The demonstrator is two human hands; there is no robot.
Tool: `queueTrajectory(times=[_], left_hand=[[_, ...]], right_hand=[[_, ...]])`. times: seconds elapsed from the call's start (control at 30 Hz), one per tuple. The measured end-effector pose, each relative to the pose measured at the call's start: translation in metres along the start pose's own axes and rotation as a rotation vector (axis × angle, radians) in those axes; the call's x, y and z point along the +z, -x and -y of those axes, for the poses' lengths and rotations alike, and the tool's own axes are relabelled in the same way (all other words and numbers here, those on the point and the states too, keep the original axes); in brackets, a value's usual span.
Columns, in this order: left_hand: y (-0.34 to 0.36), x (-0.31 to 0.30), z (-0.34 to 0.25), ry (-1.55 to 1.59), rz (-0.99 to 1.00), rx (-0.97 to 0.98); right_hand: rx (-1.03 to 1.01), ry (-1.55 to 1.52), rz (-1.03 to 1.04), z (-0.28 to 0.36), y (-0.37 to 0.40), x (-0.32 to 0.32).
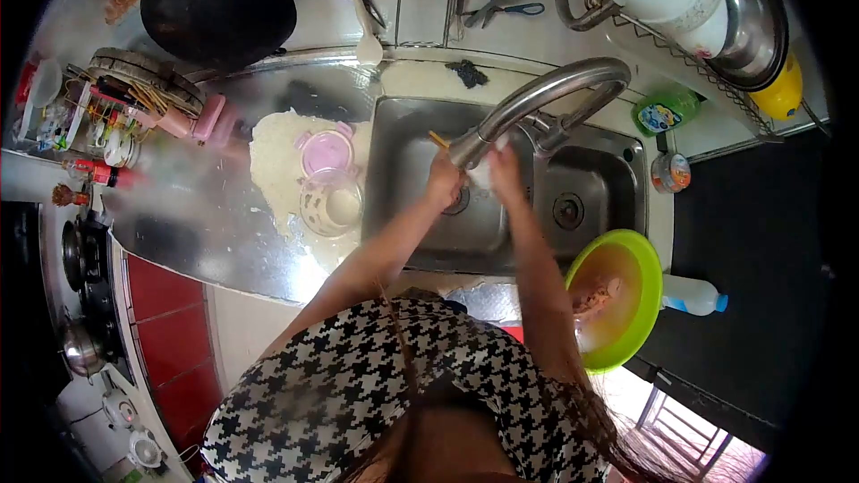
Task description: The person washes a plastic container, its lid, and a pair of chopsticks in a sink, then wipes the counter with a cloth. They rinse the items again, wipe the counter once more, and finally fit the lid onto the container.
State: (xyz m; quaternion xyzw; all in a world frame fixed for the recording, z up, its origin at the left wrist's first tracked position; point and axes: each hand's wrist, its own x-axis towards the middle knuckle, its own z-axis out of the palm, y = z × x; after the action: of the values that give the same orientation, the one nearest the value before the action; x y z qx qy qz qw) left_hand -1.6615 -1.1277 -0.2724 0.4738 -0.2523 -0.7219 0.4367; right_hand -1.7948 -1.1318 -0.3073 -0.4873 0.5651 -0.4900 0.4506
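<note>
Both hands are over the left basin of a steel sink, beside the end of the curved faucet. My left hand is closed, with a thin yellowish stick-like piece showing at its fingers. Something whitish lies between the hands, blurred and partly behind the faucet. My right hand is closed against its right side. What each hand grips is too hidden to name.
Left of the sink, a pink lid and a pale container rest on a cream mat. A green basin holds cloudy liquid at the right. A green bottle stands behind. A dark wok is at back left.
</note>
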Motion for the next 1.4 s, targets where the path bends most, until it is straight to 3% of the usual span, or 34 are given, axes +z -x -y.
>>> queueTrajectory(times=[0.07, 0.1, 0.17, 0.2, 0.27, 0.33, 0.4, 0.43, 0.5, 0.6, 0.7, 0.77, 0.87, 0.97, 1.2, 1.4], left_hand=[[-0.001, 0.000, -0.017, 0.264, 0.111, 0.024], [0.003, 0.000, -0.027, 0.414, 0.064, -0.103], [0.003, -0.003, -0.029, 0.411, -0.009, -0.115], [0.005, -0.004, -0.031, 0.402, -0.076, -0.133], [0.008, -0.004, -0.035, 0.332, -0.103, -0.118], [0.009, -0.007, -0.036, 0.271, -0.136, -0.098], [0.009, -0.009, -0.040, -0.190, -0.211, 0.011], [0.011, -0.010, -0.041, -0.190, -0.211, 0.013], [0.015, -0.013, -0.047, -0.135, -0.211, 0.208], [0.012, -0.021, -0.088, -0.012, -0.166, 0.276], [0.007, -0.031, -0.080, 0.042, -0.093, 0.211], [0.001, -0.028, -0.071, 0.096, -0.084, 0.164], [0.002, -0.022, -0.060, 0.130, -0.037, 0.196], [0.006, -0.009, -0.070, 0.164, -0.097, 0.141], [-0.001, -0.025, -0.087, 0.182, -0.099, 0.194], [0.004, -0.013, -0.072, 0.132, -0.042, 0.215]], right_hand=[[-0.198, 0.393, -0.076, 0.007, 0.024, 0.043], [-0.198, 0.392, -0.072, 0.012, 0.029, 0.047], [-0.507, 0.768, -0.120, 0.023, 0.038, 0.051], [-0.504, 0.764, -0.118, 0.026, 0.043, 0.053], [-0.115, 0.852, -0.033, 0.033, 0.049, 0.055], [-0.195, 0.737, -0.125, 0.028, 0.048, 0.057], [-0.270, 0.616, -0.224, 0.025, 0.044, 0.060], [-0.281, 0.664, -0.226, 0.024, 0.040, 0.061], [-0.290, 0.709, -0.236, 0.012, 0.038, 0.058], [-0.162, 0.590, -0.252, -0.009, 0.038, 0.051], [-0.092, 0.464, -0.254, 0.028, 0.052, 0.058], [-0.120, 0.565, 0.007, 0.059, 0.046, 0.063], [-0.229, 0.631, 0.033, 0.045, 0.041, 0.059], [-0.285, 0.585, -0.110, 0.031, 0.045, 0.054], [-0.177, 0.526, -0.100, 0.002, 0.055, 0.038], [-0.071, 0.044, -0.151, 0.035, 0.070, 0.032]])
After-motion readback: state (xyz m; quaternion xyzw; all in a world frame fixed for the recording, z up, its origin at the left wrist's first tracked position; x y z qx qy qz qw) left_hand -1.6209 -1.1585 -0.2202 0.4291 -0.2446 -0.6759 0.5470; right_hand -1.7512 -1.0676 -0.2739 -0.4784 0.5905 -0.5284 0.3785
